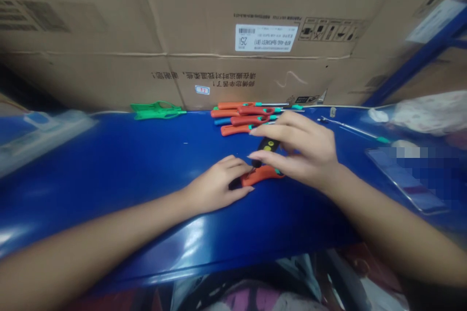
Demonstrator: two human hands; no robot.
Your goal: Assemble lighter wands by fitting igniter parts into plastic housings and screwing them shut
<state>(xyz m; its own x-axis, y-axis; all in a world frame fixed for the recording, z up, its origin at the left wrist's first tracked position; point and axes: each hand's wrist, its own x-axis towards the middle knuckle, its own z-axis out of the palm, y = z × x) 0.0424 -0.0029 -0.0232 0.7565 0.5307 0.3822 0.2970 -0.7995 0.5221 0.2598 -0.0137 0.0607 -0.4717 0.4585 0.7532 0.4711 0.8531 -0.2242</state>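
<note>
In the middle of the blue table lies an orange long-necked lighter (261,175) with a turquoise trigger part. My left hand (221,180) has its fingers and thumb closed around the handle's left end. My right hand (304,150) grips a screwdriver (269,146) with a black and yellow handle between thumb and fingers. Its tip points down at the lighter, close to my left fingertips. Whether the tip sits in a screw is too small to tell. Just behind, a pile of orange and red lighters (251,120) has metal necks pointing right, partly covered by my right hand.
A large cardboard box (204,34) forms a wall behind the blue table (146,155). Green plastic pieces (156,110) lie at the back left. A loose metal lighter neck (353,130) and a flat phone-like object (404,182) lie on the right. At the left stands a blurred clear plastic container (47,136).
</note>
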